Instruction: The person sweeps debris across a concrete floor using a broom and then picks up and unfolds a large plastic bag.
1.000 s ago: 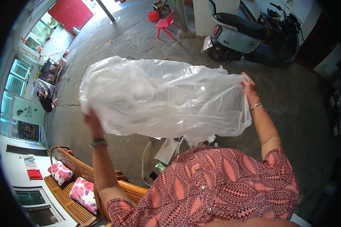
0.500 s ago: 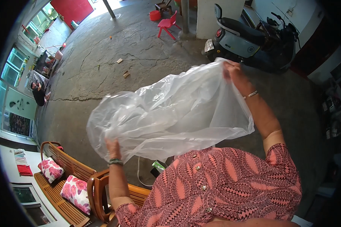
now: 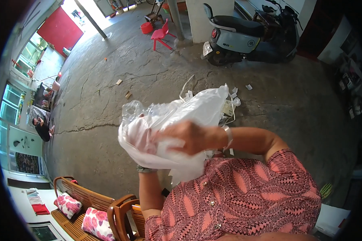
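Observation:
A large clear plastic bag [image 3: 197, 110] is bunched up in front of my chest. My right hand [image 3: 191, 136] is closed over the crumpled plastic at its middle. My left hand [image 3: 138, 134] is wrapped inside the bag's folds and shows only dimly through the film, gripping it from the left. A bracelet sits on each wrist. The bag's upper corner sticks up to the right, loose.
A grey scooter [image 3: 245, 36] is parked at the back right. A red child's chair [image 3: 161, 35] and a red bucket [image 3: 146, 27] stand farther back. Wooden benches with floral cushions [image 3: 96, 223] are at my lower left. A person [image 3: 42, 128] sits at the far left.
The bag was spread wide between my raised hands a second ago. Both hands have come together and gathered it into a bundle near my chest.

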Motion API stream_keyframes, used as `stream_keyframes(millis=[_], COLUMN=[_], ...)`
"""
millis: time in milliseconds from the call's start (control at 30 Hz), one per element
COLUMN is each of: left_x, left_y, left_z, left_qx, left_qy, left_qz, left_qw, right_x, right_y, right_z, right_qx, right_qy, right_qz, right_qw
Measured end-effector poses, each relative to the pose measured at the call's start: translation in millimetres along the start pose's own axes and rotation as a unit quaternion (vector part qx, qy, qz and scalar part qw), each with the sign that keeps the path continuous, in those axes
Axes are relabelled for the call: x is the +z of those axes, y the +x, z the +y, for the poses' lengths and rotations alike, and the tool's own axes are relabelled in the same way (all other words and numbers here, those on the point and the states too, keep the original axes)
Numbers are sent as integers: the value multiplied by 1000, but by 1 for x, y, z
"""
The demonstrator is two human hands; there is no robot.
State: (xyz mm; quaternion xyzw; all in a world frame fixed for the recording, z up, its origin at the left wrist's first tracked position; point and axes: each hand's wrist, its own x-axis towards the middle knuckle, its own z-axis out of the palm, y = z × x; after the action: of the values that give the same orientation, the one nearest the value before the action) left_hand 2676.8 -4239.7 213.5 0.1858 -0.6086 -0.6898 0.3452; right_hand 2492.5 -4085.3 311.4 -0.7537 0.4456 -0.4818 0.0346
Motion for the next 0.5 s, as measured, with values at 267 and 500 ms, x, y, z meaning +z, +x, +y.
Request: stream_keyframes(millis=[267,500], left_x=[-19,-7], left_y=[-34,-48], left_z=[-13,29], left_qx=[109,-33], left_qy=[365,64], left_qz=[53,187], left_qw=[923,980], right_x=[-59,-20], right_y=[-162,-160], right_z=[147,175], right_qx=[572,495], right_qy=[216,377], right_qz=[103,223], right_qw=[785,751])
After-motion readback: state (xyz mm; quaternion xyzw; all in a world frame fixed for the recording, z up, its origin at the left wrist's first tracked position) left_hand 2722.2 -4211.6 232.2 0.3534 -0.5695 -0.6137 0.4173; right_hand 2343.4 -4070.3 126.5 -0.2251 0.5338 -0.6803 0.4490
